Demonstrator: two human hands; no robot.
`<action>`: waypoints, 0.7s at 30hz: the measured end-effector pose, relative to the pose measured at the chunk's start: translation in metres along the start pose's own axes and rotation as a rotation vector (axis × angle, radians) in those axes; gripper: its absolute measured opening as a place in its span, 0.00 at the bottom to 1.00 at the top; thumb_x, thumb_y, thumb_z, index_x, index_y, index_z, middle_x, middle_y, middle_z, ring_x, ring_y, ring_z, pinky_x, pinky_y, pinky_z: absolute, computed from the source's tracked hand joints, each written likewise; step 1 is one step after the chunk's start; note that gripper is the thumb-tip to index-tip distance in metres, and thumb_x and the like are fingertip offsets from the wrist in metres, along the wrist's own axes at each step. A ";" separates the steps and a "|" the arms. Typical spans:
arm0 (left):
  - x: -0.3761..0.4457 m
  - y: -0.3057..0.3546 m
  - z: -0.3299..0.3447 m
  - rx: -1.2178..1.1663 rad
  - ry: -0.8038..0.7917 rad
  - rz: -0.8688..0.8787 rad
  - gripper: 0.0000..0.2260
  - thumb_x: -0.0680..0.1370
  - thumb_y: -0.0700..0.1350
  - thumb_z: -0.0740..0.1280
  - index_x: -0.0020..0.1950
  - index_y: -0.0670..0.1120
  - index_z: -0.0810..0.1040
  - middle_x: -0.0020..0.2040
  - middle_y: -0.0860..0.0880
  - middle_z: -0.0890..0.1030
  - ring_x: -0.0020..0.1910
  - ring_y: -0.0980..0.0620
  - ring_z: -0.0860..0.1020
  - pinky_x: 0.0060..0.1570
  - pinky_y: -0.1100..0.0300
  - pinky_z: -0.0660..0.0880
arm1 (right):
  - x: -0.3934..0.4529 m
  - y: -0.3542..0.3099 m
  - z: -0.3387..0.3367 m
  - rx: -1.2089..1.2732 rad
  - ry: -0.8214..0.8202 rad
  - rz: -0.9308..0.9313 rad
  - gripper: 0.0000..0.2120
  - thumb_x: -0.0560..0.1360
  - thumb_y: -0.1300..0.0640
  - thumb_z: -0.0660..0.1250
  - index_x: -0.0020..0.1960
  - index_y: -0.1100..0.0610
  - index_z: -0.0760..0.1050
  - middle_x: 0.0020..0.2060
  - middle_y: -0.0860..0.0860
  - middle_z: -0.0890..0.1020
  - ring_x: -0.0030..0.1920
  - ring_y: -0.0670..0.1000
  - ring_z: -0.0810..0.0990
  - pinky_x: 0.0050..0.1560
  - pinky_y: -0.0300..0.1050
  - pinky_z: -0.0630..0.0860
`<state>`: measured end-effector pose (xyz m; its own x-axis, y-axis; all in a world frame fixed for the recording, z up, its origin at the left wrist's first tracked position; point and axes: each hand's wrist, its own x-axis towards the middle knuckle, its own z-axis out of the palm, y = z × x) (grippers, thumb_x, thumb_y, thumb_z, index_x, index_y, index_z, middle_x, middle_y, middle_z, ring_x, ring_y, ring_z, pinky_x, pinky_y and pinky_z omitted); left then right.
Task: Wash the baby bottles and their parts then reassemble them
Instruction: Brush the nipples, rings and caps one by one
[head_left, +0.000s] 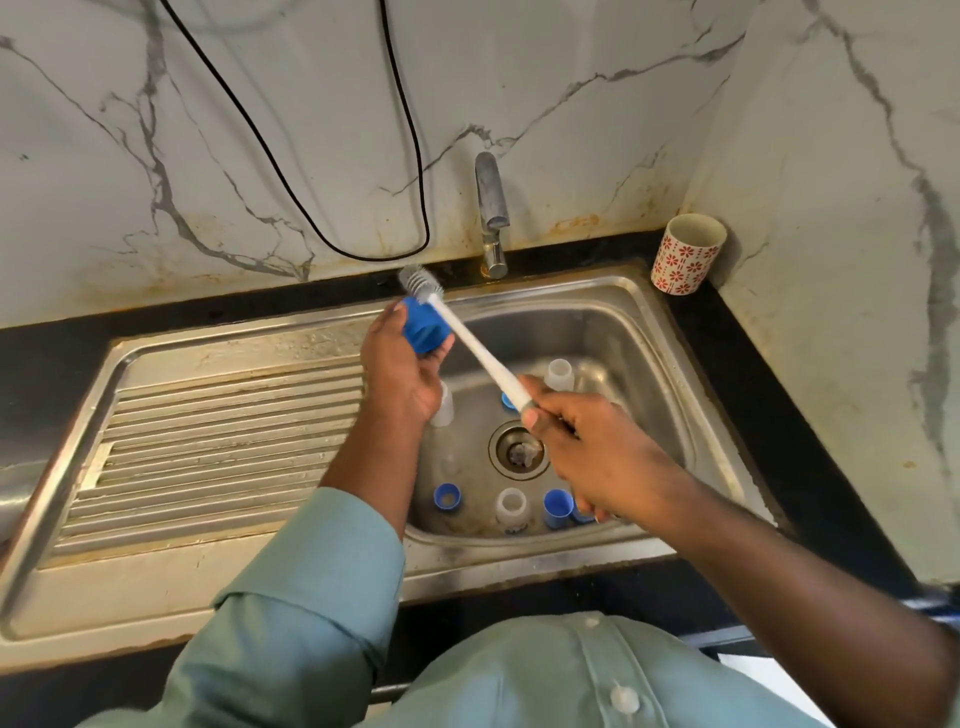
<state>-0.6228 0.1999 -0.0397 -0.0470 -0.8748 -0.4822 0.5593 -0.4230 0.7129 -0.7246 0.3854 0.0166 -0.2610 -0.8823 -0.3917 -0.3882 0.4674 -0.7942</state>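
Both arms reached forward from the body. The left hand (402, 371) was raised, palm turned inward, its fingers curled round a blue cap (425, 327). The right hand (582, 447), lower and nearer, gripped the handle end of a white brush (470, 340) in a fist.

No readable text, label, brand or number shows on anything here.

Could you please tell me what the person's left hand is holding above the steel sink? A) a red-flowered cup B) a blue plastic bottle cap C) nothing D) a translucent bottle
B: the left hand grips a blue plastic bottle cap, while the right hand holds the white-handled bottle brush, its bristles beside the cap's top.
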 end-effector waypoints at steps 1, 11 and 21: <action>0.005 0.005 0.001 -0.048 0.062 -0.003 0.09 0.82 0.44 0.63 0.61 0.46 0.76 0.62 0.41 0.77 0.53 0.44 0.80 0.39 0.55 0.80 | -0.004 0.002 0.000 -0.027 -0.022 -0.008 0.11 0.83 0.49 0.56 0.61 0.47 0.73 0.29 0.49 0.72 0.23 0.47 0.71 0.22 0.41 0.72; 0.007 0.011 -0.002 0.016 0.123 0.069 0.26 0.72 0.44 0.77 0.65 0.48 0.67 0.57 0.44 0.77 0.50 0.47 0.82 0.47 0.54 0.83 | -0.015 0.007 0.005 0.022 -0.106 0.006 0.08 0.83 0.48 0.56 0.59 0.39 0.71 0.30 0.47 0.71 0.23 0.46 0.69 0.22 0.41 0.71; 0.002 -0.005 0.008 0.212 0.037 -0.026 0.15 0.76 0.56 0.71 0.55 0.47 0.77 0.56 0.44 0.79 0.50 0.49 0.79 0.40 0.58 0.77 | -0.004 0.001 0.008 0.081 0.010 0.018 0.11 0.83 0.50 0.56 0.63 0.45 0.73 0.29 0.48 0.70 0.22 0.47 0.69 0.22 0.42 0.71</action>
<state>-0.6328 0.1982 -0.0402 -0.0268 -0.8552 -0.5176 0.3716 -0.4892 0.7890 -0.7172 0.3895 0.0137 -0.2762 -0.8728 -0.4023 -0.3110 0.4772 -0.8219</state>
